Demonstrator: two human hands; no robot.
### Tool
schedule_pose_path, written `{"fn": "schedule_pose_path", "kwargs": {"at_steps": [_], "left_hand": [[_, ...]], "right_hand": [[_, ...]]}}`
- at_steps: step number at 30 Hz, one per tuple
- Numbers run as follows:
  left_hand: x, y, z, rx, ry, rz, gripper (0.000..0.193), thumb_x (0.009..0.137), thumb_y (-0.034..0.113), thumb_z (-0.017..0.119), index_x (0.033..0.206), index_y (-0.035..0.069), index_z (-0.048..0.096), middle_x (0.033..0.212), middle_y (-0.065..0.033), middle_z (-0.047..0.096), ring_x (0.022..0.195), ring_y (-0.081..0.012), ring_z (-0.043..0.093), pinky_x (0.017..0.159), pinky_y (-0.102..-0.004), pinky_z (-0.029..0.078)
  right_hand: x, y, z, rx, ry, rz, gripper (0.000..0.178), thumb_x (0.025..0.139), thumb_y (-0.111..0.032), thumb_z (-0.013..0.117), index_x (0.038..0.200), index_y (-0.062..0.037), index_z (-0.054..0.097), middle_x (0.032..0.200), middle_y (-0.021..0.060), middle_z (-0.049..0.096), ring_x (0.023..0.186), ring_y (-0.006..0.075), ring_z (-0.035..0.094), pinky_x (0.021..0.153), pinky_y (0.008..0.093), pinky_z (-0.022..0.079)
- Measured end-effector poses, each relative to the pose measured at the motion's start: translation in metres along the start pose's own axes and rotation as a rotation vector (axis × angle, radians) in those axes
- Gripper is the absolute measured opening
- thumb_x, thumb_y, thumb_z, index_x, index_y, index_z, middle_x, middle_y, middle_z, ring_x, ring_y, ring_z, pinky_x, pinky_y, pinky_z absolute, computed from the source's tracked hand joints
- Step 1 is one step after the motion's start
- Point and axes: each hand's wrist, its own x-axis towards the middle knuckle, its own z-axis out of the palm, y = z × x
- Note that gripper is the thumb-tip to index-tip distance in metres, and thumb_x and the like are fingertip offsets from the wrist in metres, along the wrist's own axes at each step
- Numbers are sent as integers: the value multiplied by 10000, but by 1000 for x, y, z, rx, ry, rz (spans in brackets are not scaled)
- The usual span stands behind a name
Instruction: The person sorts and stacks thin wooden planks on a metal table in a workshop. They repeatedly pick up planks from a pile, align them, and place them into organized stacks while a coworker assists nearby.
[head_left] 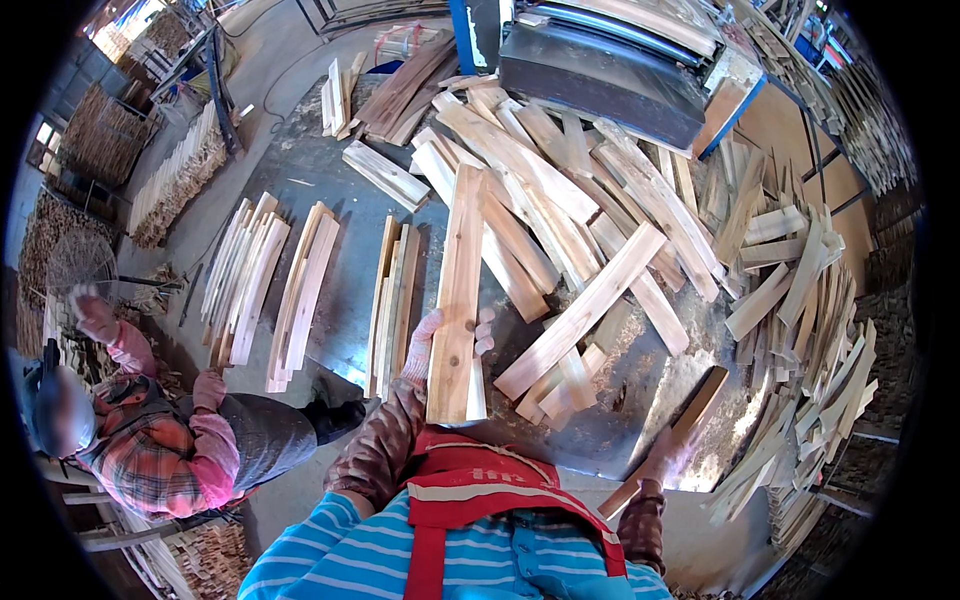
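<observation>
My left hand [421, 345], in a pale work glove, is closed around a long wooden board [456, 290] with dark knots. Its fingertips show at the board's right edge, and at least one paler board lies beneath it in the grip. Low on the right, my right hand [658, 464] is blurred by motion and seems closed around a narrow, dark-edged board [694, 408], which slants from my side up to the right. Just left of my left hand stands a small bundle of narrow boards [393, 300] on the dark metal table [345, 160].
Loose boards [540, 180] lie in a crossed heap ahead, before a machine [605, 85]. More slats [800, 300] pile up at the right. Two sorted bundles [245, 275] [303, 290] rest at the left, near a co-worker [165, 430] with one gloved hand raised.
</observation>
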Motion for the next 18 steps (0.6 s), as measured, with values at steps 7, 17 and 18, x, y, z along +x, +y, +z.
{"fn": "schedule_pose_path", "kwargs": {"at_steps": [7,17,18], "left_hand": [[-38,37,32,34,45,-105,570,876,284,618,1272,-121,546,1104,-200,673,959,-275,676,883,-387,563],[-104,153,-42,554,148,136,520,882,178,704,1341,20,518,1043,-99,638,786,-187,652,711,-320,557],[-102,160,-47,567,168,163,511,897,203,709,1340,33,521,1029,-97,635,763,-171,647,707,-308,551]], "right_hand": [[-29,-172,154,422,-180,-367,951,894,-303,739,1577,22,163,1598,234,298,1423,377,390,1174,393,332],[-95,-253,168,888,-39,-264,792,870,-77,717,1539,11,303,1393,240,522,1148,338,590,963,431,541],[-111,-257,165,986,-75,-312,783,874,-72,711,1539,11,305,1404,242,515,1150,337,591,962,430,541]]}}
